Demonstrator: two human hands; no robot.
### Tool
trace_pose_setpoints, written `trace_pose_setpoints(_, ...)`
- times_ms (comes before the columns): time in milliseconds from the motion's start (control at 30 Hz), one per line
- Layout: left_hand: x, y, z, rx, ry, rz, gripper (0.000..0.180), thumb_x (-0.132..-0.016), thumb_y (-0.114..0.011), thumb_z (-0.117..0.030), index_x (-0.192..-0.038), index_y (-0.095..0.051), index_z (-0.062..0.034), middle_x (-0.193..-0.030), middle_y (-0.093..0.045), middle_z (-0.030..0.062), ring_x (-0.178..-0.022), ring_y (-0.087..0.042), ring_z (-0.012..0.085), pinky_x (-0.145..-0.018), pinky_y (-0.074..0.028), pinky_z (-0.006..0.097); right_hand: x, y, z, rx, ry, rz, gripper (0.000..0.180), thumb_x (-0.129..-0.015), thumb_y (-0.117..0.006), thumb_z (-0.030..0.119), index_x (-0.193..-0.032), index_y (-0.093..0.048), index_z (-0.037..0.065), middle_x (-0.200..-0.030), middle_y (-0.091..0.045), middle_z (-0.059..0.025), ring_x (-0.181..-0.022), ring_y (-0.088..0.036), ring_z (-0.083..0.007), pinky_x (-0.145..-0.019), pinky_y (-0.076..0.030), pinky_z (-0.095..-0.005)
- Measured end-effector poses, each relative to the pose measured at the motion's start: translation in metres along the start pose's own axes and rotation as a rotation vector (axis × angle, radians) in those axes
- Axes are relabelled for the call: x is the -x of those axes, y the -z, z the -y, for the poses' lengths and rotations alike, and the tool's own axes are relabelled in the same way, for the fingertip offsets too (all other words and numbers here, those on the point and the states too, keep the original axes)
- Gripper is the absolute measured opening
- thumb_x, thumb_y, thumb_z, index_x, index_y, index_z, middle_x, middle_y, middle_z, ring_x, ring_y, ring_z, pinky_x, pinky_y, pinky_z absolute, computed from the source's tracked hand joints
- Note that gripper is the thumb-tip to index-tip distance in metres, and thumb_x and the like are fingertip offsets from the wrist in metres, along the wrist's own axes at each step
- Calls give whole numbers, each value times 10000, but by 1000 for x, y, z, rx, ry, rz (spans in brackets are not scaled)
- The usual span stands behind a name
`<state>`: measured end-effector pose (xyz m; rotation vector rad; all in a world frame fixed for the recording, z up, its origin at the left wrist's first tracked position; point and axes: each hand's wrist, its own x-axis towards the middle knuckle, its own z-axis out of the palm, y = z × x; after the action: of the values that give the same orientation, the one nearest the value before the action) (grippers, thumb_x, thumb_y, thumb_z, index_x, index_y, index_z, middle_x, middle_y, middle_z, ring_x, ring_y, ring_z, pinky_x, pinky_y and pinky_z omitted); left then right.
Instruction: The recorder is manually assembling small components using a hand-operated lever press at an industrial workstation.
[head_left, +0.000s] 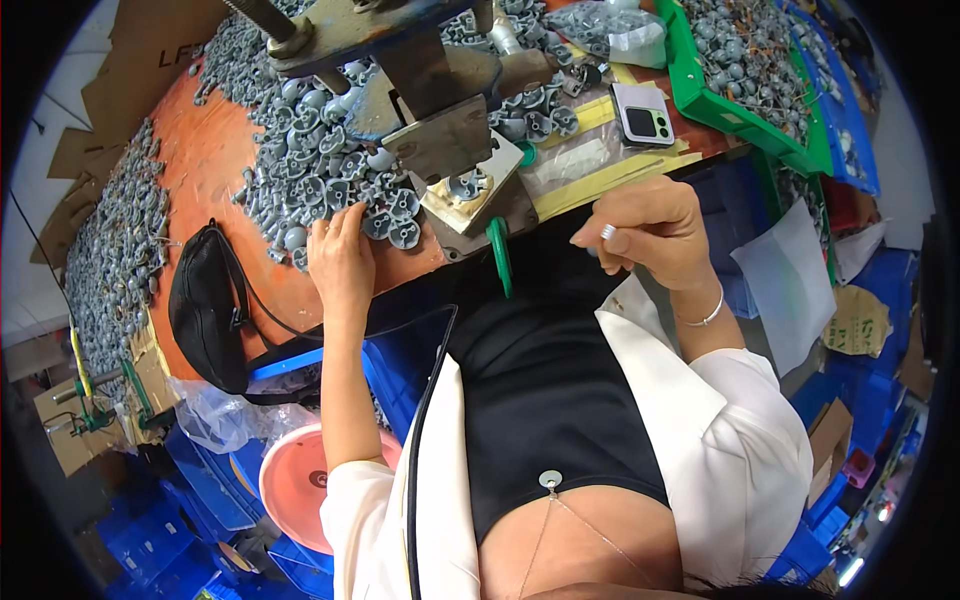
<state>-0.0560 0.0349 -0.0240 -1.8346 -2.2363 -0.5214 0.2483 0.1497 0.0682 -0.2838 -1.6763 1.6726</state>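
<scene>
Grey moulded parts (330,160) lie heaped on the orange worktop (205,160), and the left hand (340,255) rests flat on the near edge of that heap, fingers spread over a few pieces without closing on any. Just right of that hand, one grey part (468,184) sits in the brass fixture (475,200) of a small press (430,70) (its green lever (499,255) hangs below). The right hand (645,230) hovers off the worktop's edge, fingers curled loosely together; whether it holds anything, I cannot tell. Beyond it lies a folded phone (643,113).
</scene>
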Motion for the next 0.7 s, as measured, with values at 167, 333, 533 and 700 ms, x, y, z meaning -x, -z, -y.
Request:
trace_pose_setpoints(167, 9, 1, 12, 177, 16, -294, 319, -782, -620, 11, -1091, -642, -64, -997, -654, 106, -877, -588, 263, -787, -453, 348, -3, -14, -4, 202, -302, -82, 128, -850, -621, 33, -963, -664, -9, -633, -598, -19, -530, -529, -44, -443, -356, -184)
trace_pose_setpoints(333, -1, 6, -23, 1679, 489, -368, 280, -888, -577, 26, -1168, -582, 29, -1079, -631, 98, -891, -606, 132, -782, -484, 227, -12, -45, -42, 192, -324, -23, 133, -866, -648, 97, -772, -598, 17, -595, -562, 8, -532, -501, -34, -465, -347, -192)
trace_pose_setpoints(533, 9, 12, -72, 2090, 511, -188, 313, -888, -572, 23, -1200, -545, 20, -1150, -596, 147, -812, -562, 131, -774, -495, 263, -18, -61, -58, 336, -116, -50, 203, -837, -672, 96, -682, -572, 12, -560, -528, 16, -511, -455, -22, -457, -334, -220)
trace_pose_setpoints(700, 12, 11, -71, 1980, 418, -193, 320, -853, -629, 16, -1168, -575, 8, -1150, -602, 135, -821, -565, 128, -781, -500, 272, -16, -61, -62, 366, -129, -93, 220, -819, -662, 69, -650, -538, 3, -545, -514, 4, -503, -453, -26, -457, -337, -223)
